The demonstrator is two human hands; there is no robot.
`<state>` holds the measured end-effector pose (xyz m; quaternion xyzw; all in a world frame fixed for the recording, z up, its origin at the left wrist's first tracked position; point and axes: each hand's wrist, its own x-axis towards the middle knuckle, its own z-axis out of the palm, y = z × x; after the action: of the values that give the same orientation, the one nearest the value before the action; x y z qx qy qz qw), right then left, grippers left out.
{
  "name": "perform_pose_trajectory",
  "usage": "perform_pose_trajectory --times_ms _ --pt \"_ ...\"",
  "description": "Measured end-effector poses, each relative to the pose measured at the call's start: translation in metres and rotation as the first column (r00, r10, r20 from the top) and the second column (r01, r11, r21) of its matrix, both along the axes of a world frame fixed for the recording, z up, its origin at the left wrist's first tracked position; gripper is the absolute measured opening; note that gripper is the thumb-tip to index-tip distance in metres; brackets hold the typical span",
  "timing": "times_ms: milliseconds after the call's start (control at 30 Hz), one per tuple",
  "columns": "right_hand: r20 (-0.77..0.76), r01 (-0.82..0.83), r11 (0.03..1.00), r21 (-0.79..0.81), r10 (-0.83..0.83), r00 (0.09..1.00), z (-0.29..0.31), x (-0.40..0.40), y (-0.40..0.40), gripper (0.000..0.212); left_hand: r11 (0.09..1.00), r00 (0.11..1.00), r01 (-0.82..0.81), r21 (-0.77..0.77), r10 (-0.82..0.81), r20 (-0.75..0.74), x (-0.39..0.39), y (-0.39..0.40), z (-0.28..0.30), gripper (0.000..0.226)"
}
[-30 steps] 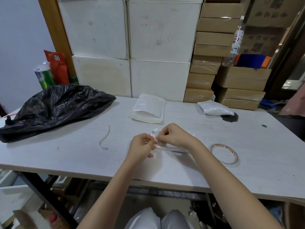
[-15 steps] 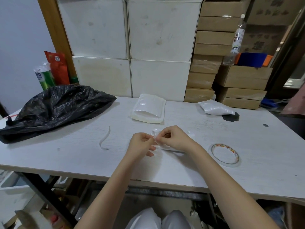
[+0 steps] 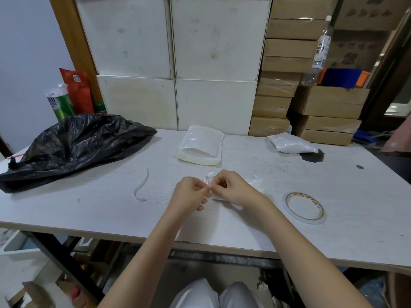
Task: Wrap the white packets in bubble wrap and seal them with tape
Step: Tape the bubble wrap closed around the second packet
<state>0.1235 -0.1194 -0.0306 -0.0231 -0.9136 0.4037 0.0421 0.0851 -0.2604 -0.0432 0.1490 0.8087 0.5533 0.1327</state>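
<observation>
A small packet wrapped in clear bubble wrap (image 3: 255, 184) lies on the white table (image 3: 89, 203), mostly hidden under my hands. My left hand (image 3: 191, 193) and my right hand (image 3: 231, 188) meet at its left end, fingertips pinched together on the wrap's edge. Whether a piece of tape is between the fingers is too small to tell. A thin roll of clear tape (image 3: 304, 207) lies flat to the right of my right hand. A stack of bubble wrap bags (image 3: 200, 147) sits behind the hands. A white packet (image 3: 291, 144) lies at the back right.
A crumpled black plastic bag (image 3: 75, 143) covers the table's left part. A curled white strip (image 3: 141, 185) lies left of my hands. White boxes (image 3: 213, 63) and brown cartons (image 3: 287, 81) stand stacked behind the table. A dark stain (image 3: 312, 156) marks the table beside the white packet.
Both hands stay pinched at the packet's left end, with only small finger shifts. The packet has barely moved.
</observation>
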Motion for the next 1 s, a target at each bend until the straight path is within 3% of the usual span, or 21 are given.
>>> perform_pose_trajectory --times_ms 200,400,533,700,833,1000 --pt "-0.016 0.020 0.999 0.042 -0.019 1.000 -0.007 0.001 0.000 0.008 0.988 0.994 0.063 -0.144 -0.074 -0.075 -0.003 0.003 -0.001 0.019" --pt "-0.025 0.047 0.995 0.094 -0.044 0.999 -0.003 0.003 -0.006 0.013 0.978 0.989 -0.011 -0.206 -0.020 -0.146 -0.005 0.004 -0.006 0.022" --pt "-0.021 0.048 0.996 0.075 -0.047 0.999 -0.007 0.002 -0.007 0.005 0.969 0.986 -0.019 -0.247 -0.023 -0.166 -0.010 0.008 -0.008 0.047" --pt "-0.030 0.052 0.998 0.042 -0.051 0.998 -0.008 0.002 -0.002 0.007 0.961 0.989 0.026 -0.275 -0.066 -0.134 -0.011 0.007 -0.002 0.023" --pt "-0.022 0.019 0.998 0.055 -0.018 1.000 -0.006 -0.001 0.002 0.010 0.972 0.986 0.168 -0.167 -0.167 0.019 -0.011 -0.005 0.010 0.026" --pt "-0.013 0.008 0.997 0.072 -0.007 1.000 -0.002 -0.003 -0.001 0.010 0.966 0.975 0.224 -0.129 -0.221 0.037 -0.014 -0.012 0.010 0.018"
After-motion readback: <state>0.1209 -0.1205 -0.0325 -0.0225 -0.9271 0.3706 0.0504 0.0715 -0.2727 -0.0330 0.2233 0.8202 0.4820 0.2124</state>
